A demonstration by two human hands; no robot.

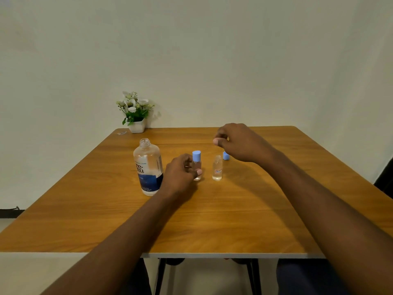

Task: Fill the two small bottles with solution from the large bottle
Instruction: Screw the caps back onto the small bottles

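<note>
Just beside left hand (180,174): capped bottle (197,166)

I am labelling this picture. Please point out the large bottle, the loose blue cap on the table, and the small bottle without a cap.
large bottle (148,169): head view, on its printed label.
loose blue cap (225,155): head view, on its side.
uncapped small bottle (217,168): head view, on its clear body.

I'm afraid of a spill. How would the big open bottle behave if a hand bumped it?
The large bottle stands tall, uncapped, on the table, liquid only in its lower part. The low weight probably steadies it, yet a knock near the neck might tip it. The left hand sits right beside it, so a bump seems plausible.
</note>
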